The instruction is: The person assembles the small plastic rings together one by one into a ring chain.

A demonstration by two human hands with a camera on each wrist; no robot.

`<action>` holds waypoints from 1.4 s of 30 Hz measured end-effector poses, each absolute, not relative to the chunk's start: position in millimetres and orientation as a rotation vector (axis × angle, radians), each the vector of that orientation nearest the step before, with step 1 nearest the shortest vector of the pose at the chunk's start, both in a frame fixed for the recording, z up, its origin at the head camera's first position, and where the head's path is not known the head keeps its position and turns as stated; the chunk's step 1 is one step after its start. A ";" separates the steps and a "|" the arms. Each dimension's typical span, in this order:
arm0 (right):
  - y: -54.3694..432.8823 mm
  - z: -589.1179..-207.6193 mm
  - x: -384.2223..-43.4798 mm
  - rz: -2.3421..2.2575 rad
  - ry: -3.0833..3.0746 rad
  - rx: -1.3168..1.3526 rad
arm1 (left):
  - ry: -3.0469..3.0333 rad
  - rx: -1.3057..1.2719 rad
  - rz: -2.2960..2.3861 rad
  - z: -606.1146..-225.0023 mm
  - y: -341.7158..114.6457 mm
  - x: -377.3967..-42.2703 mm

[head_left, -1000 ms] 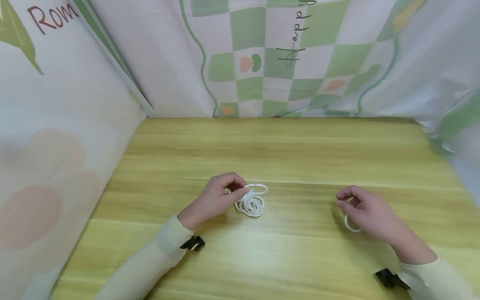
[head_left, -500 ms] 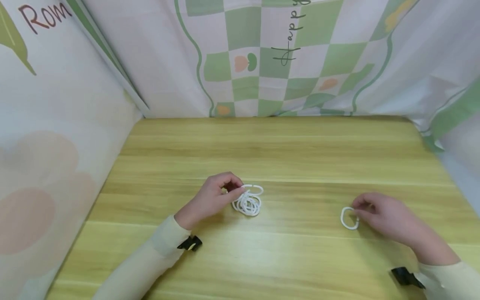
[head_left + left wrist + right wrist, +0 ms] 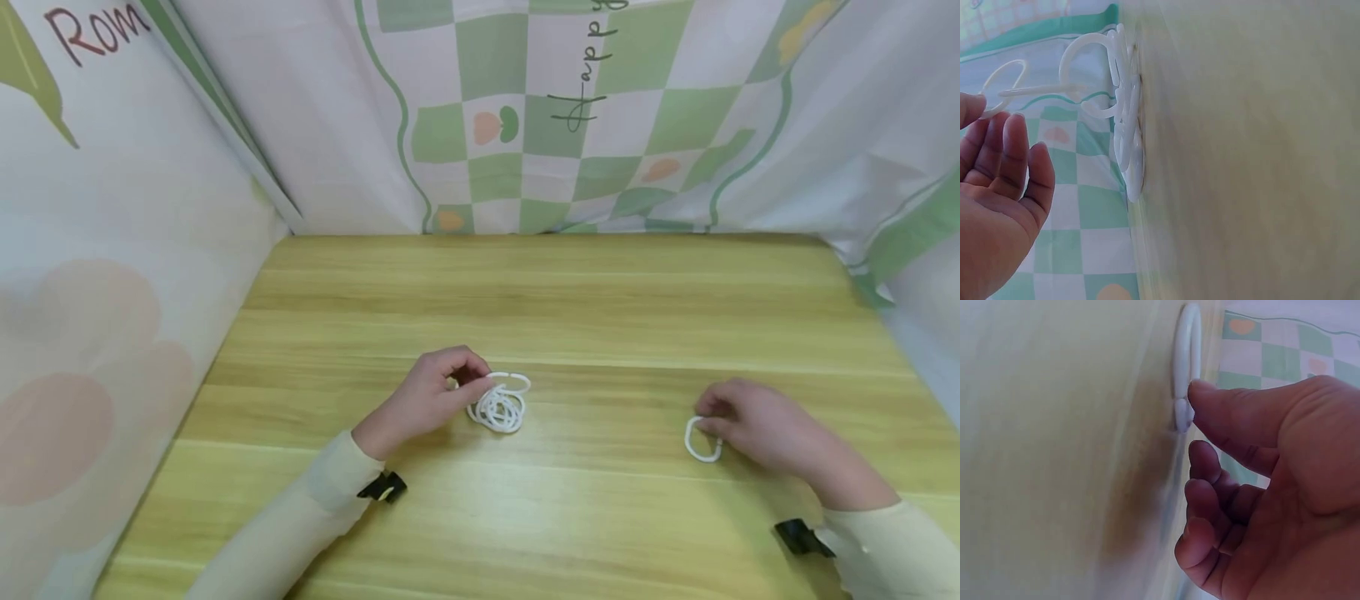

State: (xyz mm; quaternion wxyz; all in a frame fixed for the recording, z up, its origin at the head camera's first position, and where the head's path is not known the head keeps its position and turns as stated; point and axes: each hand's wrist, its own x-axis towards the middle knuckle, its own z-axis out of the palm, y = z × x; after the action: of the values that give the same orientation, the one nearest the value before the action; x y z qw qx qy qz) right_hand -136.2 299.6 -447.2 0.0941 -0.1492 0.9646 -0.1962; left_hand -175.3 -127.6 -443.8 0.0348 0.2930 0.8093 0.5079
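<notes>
My left hand pinches a white oval plastic link between thumb and fingertips. That link is hooked to another link, and a bunch of several white links lies on the table just under the fingers. The bunch appears edge-on in the left wrist view. Farther right, my right hand is at a single white link with a small split in its side. In the right wrist view the thumb presses on this link, and the index fingertip is hidden behind the thumb. The other fingers are curled.
The wood-grain table extends beyond and between both hands. A printed green-and-white checked cloth hangs at its back edge, and a white patterned sheet runs along the left side. Black straps sit at the wrists.
The right hand first covered most of the single link, drew right to expose it, then came slightly back left over its upper edge. The left hand stays at the bunch.
</notes>
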 end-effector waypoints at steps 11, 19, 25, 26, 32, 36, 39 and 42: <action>290.4 -443.3 -127.6 -0.572 2.760 -0.410 | 2.491 0.906 1.547 -444.8 -128.2 -175.2; 270.2 -439.6 -148.0 -0.622 2.863 -0.492 | 2.479 0.913 1.550 -445.7 -129.9 -175.9; 261.9 -442.3 -154.5 -0.613 2.808 -0.529 | 2.477 0.919 1.546 -445.6 -129.7 -175.2; 261.3 -443.1 -154.5 -0.618 2.801 -0.529 | 2.479 0.921 1.548 -445.5 -129.7 -175.3; 249.2 -444.9 -153.7 -0.658 2.815 -0.572 | 2.488 0.938 1.546 -444.7 -129.2 -175.5; 227.6 -436.3 -152.3 -0.794 2.857 -0.607 | 2.481 0.946 1.539 -444.5 -128.3 -175.4; 206.9 -426.3 -151.5 -0.953 2.879 -0.663 | 2.473 0.946 1.537 -444.0 -126.9 -174.6; 185.5 -417.7 -152.4 -1.115 2.873 -0.729 | 2.470 0.955 1.543 -443.9 -125.6 -173.8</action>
State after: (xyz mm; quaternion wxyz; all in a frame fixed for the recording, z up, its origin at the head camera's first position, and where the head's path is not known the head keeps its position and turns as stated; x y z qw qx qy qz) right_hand -152.4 185.5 -417.7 -0.0125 -0.2302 0.9071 -0.3522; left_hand -173.8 -125.6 -443.9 0.0385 0.3113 0.8053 0.5032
